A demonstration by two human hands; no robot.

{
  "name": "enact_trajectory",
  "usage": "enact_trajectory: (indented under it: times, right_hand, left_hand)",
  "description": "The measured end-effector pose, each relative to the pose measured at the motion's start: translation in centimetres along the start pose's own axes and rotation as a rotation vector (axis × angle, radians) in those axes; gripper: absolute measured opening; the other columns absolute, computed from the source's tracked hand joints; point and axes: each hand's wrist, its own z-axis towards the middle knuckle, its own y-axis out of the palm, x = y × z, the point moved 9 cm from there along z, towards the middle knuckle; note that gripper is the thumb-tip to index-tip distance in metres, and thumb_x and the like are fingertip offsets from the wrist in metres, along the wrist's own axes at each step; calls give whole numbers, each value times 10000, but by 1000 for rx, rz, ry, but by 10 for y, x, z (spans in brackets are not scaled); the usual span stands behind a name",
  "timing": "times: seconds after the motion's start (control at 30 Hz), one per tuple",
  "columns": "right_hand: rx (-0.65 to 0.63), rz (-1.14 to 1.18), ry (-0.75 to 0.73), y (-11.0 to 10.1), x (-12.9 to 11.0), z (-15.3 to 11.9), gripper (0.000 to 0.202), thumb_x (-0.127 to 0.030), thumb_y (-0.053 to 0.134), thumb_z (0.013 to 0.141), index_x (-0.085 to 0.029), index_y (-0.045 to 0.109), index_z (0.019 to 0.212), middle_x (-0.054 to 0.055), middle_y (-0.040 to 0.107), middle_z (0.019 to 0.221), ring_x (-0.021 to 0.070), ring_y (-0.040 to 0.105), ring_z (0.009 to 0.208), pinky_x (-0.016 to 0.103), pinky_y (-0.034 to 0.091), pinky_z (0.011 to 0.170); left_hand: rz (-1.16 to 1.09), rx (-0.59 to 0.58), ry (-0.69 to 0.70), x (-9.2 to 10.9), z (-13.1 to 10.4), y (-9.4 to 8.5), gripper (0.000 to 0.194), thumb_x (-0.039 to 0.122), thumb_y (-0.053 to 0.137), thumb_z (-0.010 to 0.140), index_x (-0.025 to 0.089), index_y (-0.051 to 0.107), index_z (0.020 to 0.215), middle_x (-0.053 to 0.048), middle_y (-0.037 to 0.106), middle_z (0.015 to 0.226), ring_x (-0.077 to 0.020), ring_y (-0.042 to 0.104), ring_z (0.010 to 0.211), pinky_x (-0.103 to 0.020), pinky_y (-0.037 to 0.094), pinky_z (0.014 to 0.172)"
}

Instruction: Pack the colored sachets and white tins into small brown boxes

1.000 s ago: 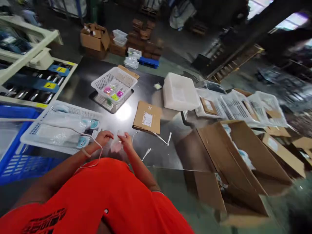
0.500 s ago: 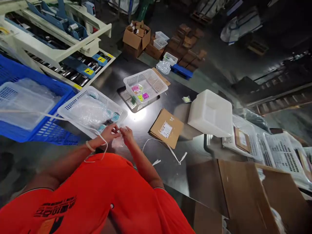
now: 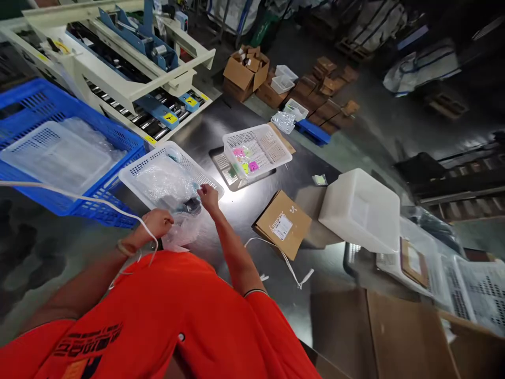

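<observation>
My left hand (image 3: 157,223) is closed, fingers curled at the left side of a clear plastic bag (image 3: 184,229). My right hand (image 3: 208,197) is pinched at the bag's far right side, so the film spreads between the two hands. Just beyond the hands lies a white perforated basket (image 3: 136,181). Inside it are clear plastic wrapping (image 3: 161,176) and some round items, partly covered. A dark round item (image 3: 192,205) shows at the basket's near end, beside my right hand; whether it touches the bag I cannot tell.
Another white basket (image 3: 272,139) holds small pink and yellow-green packets. A flat cardboard piece (image 3: 286,223) with a label lies right of my right arm, near a white cord (image 3: 290,271). A white tub (image 3: 359,210) stands farther right. Left are a blue crate (image 3: 130,163) and a roller conveyor (image 3: 145,113).
My hands have moved apart from close together, the left one leftward, and the plastic film between them has spread out. The view has shifted, so the surroundings sit farther right and lower.
</observation>
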Motion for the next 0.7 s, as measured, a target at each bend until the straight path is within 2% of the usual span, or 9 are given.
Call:
enact_trajectory:
  times: [0.07, 0.13, 0.2, 0.27, 0.37, 0.47, 0.53, 0.63, 0.7]
  right_hand:
    - [-67, -86, -49, 26, -22, 18, 477, -363, 863, 934, -186, 798, 1372, 146, 839, 1297, 327, 750, 1280, 473, 563, 1203]
    - [-130, -186, -82, 54, -39, 28, 905, -394, 955, 883, -165, 625, 1694, 245, 661, 1686, 426, 553, 1628, 574, 464, 1335]
    - [-198, -295, -83, 80, -49, 33, 1233, -431, 1037, 820, -168, 419, 1854, 288, 471, 1857, 495, 292, 1804, 685, 331, 1409]
    - [-252, -374, -75, 102, -57, 34, 1363, -444, 1087, 766, -152, 352, 1876, 314, 440, 1871, 514, 207, 1837, 736, 232, 1432]
    - [-274, -331, -74, 127, -70, 30, 1200, -405, 1112, 703, -112, 542, 1718, 311, 623, 1711, 505, 447, 1726, 682, 289, 1424]
    - [-280, -187, -57, 144, -77, 23, 677, -253, 1011, 741, -140, 742, 1352, 178, 825, 1348, 426, 741, 1404, 548, 508, 1279]
    - [-275, -120, -56, 146, -79, 21, 455, -143, 928, 737, -190, 757, 1156, 65, 842, 1118, 353, 800, 1217, 463, 582, 1164]
    - [-214, -8, -54, 119, -75, 29, 367, -110, 869, 759, -212, 736, 1086, -31, 798, 957, 264, 788, 1049, 382, 613, 1037]
    - [-137, 96, -36, 78, -66, 41, 324, -160, 837, 810, -198, 731, 1114, -41, 792, 940, 231, 774, 973, 355, 619, 959]
  left_hand:
    - [53, 39, -22, -1, -1, -7, 107, 165, 740, 738, 253, 794, 709, -87, 834, 881, -324, 745, 900, -406, 547, 879]
    - [96, 74, -37, -2, 0, -20, 70, 204, 757, 768, 255, 792, 736, -91, 825, 904, -323, 747, 889, -384, 517, 832]
    - [145, 103, -47, -4, 2, -35, 91, 286, 791, 801, 259, 756, 721, -84, 801, 878, -307, 734, 856, -361, 476, 787]
    - [180, 137, -59, -10, 2, -52, 231, 381, 820, 815, 260, 689, 668, -75, 768, 824, -283, 705, 807, -348, 441, 755]
    - [135, 177, -56, -23, 2, -70, 297, 430, 822, 790, 265, 632, 631, -65, 731, 769, -261, 659, 763, -350, 431, 738]
    - [77, 181, -29, -34, 2, -78, 210, 388, 786, 740, 272, 637, 648, -72, 724, 770, -271, 649, 764, -381, 472, 755]
    - [64, 162, -9, -38, 3, -79, 134, 343, 753, 701, 276, 642, 667, -74, 722, 776, -285, 655, 775, -409, 513, 780]
    - [43, 110, 41, -39, 8, -73, 75, 296, 718, 687, 282, 681, 750, -69, 735, 828, -295, 690, 820, -429, 577, 841]
    - [38, 68, 98, -35, 11, -66, 152, 274, 693, 724, 280, 735, 870, -82, 769, 935, -312, 741, 910, -442, 619, 922]
